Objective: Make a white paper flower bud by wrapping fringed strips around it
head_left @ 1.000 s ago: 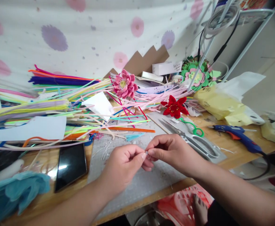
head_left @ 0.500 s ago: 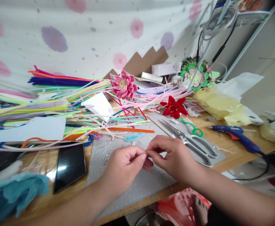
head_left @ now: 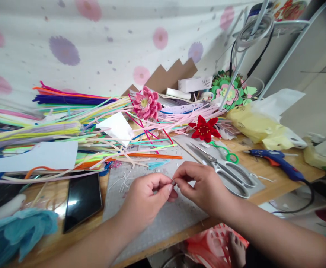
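Observation:
My left hand (head_left: 149, 199) and my right hand (head_left: 200, 186) meet fingertip to fingertip above a grey cutting mat (head_left: 152, 238). Both are closed in a pinch, and whatever lies between the fingertips is too small and hidden to name. Large silver scissors (head_left: 232, 176) lie just beyond my right hand. Thin white stems (head_left: 124, 181) rest on the mat to the left of my left hand. Behind the hands are orange pipe cleaners (head_left: 157, 156), a red flower (head_left: 204, 128) and a pink flower (head_left: 147, 103).
Bundles of coloured pipe cleaners (head_left: 54, 130) fill the left and back. A black phone (head_left: 83, 201) lies left of the mat, near a blue fabric piece (head_left: 20, 230). At the right are a blue glue gun (head_left: 277, 160), its cable and a yellow bag (head_left: 252, 123).
The camera view has shifted slightly, so the things at the right appear a little further left. Both hands keep nearly the same pinched pose, with small finger movements.

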### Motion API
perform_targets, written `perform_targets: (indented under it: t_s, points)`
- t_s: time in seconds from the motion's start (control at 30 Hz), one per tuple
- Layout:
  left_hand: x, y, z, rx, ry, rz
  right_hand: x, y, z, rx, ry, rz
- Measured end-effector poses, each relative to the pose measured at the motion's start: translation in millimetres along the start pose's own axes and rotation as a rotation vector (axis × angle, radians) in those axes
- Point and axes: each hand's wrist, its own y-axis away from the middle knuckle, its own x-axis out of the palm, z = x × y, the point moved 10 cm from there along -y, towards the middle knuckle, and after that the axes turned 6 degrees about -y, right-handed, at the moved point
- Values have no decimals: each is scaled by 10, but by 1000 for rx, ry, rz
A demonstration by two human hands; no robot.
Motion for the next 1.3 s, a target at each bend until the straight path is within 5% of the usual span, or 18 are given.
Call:
perform_targets:
  t_s: [0.2,0.33,0.47,0.67,0.8,0.87,0.93,1.1,1.3]
  points:
    - [39,-12,9,8,115,37,117,57,-321,363,-391,104]
    - [-1,-20,34,11,80,16,-30,148,-534,479,-636,-39]
    - [-42,-39,89,-13,36,-14,-309,281,-629,482,-582,-122]
    - [-119,-73,168,-2,-21,-45,-943,530,-623,421,-327,-173]
    - [-196,-104,211,4,-88,-89,-1918,826,-951,470,216,-332]
    - [-220,-118,213,9,-115,-111,-2494,1060,-1232,660,611,-446]
    - [-226,-128,202,18,-134,-122,-2808,1183,-1517,745,673,-459]
    - [-218,-125,152,44,-144,-132,-2997,1289,-1922,813,618,-461]
    - [-276,-116,151,42,-91,-187,-2998,1359,-1694,786,339,-573]
